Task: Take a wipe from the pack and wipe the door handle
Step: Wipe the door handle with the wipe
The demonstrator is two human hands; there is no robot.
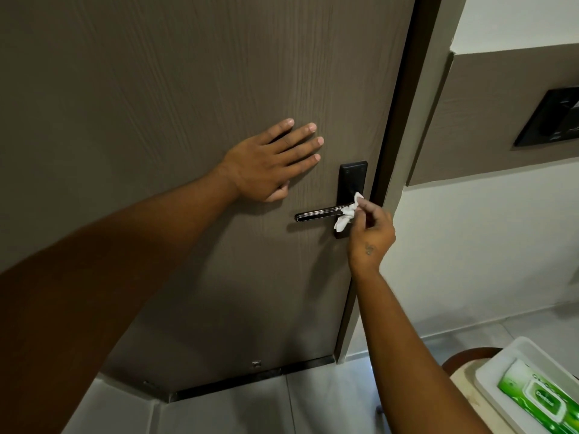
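My left forearm [103, 277] is filling the near left of the view, reaching up across the brown door [156, 89]. My left hand [269, 161] is lying flat against the door panel, fingers spread wide and holding nothing, just up and to the left of the black handle plate [353, 177]. My right hand [371, 233] is coming in from the near right, and its fingers [360, 202] are pinching a crumpled white wipe [346, 214] closed between thumb and fingertips. The wipe is touching the door handle [316, 213] at the end where the lever is meeting the plate (the rest of the lever is sticking out bare to the left). The lower part of the wipe is hanging just below the lever.

Down in the near right corner, the green wipe pack [539, 399] is lying in a white tray [501, 358], well apart from the handle. On the right wall, a dark panel [551, 117] is sitting beside the door frame [404, 151].
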